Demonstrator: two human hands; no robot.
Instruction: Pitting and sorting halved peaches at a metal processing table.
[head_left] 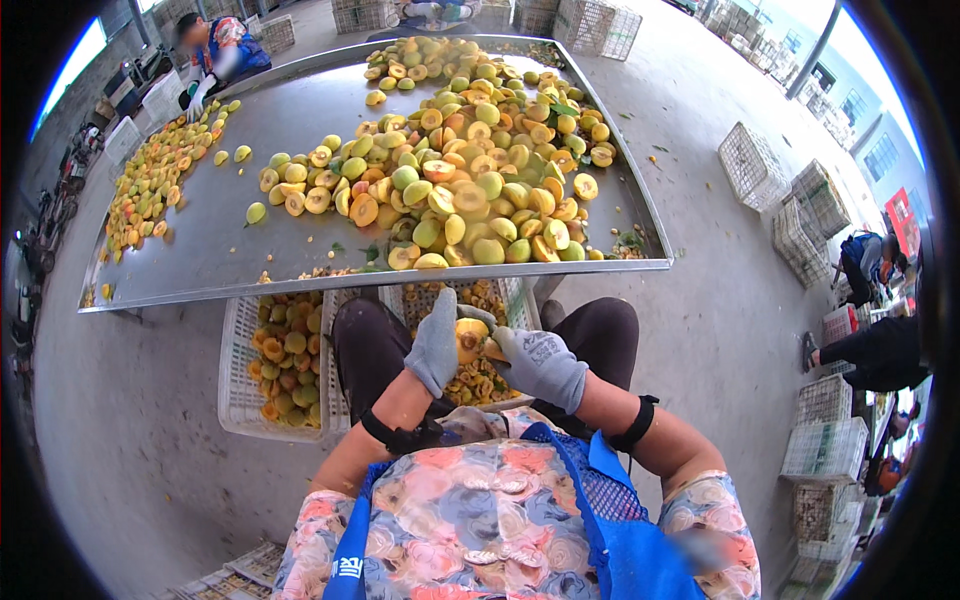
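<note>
My left hand [436, 345], in a grey work glove, is closed around a cut yellow peach [470, 340] in front of my lap. My right hand [543, 366], gloved the same way, is closed close beside the fruit. A short brownish piece [493, 349] shows at its fingertips, too small to identify. Below both hands stands a crate [515, 300] with pits and cut scraps [478, 383] in it, between my knees. Beyond them, a heap of halved yellow-green peaches [440, 190] lies on the metal table [225, 245].
A white crate of peach halves [235, 370] stands left of my knee. The table's raised metal rim [400, 279] runs just ahead of my hands. Another peach pile [165, 180] lies at the table's left, near a co-worker [222, 50]. Empty-looking crates [752, 165] stand right.
</note>
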